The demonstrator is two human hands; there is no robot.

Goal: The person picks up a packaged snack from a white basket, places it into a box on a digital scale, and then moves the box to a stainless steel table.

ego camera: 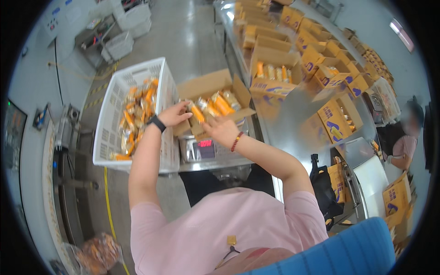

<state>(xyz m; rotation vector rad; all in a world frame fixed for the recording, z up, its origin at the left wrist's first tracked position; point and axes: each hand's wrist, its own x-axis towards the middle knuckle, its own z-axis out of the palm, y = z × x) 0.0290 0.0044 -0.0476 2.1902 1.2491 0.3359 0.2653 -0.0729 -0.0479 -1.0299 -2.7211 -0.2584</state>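
An opened cardboard box point(206, 84) sits before me on a scale point(199, 151) with a red lit display. Inside it lie several wrapped packets point(222, 103) in clear film with orange bands. My left hand point(174, 115) pinches the upper end of one wrapped packet point(196, 113) at the box's left side. At that packet's lower end are the fingers of my right hand point(222, 131), over the box's near edge; its grip is partly hidden. Against the box's left stands a white plastic crate point(103, 137), holding many loose wrapped packets point(139, 110).
To the right runs a metal table point(285, 127) with rows of open cardboard boxes point(275, 65). A co-worker point(405, 137) is at the far right. A blue chair back point(343, 247) is close at lower right. A filled clear bag point(98, 254) lies on the floor at lower left.
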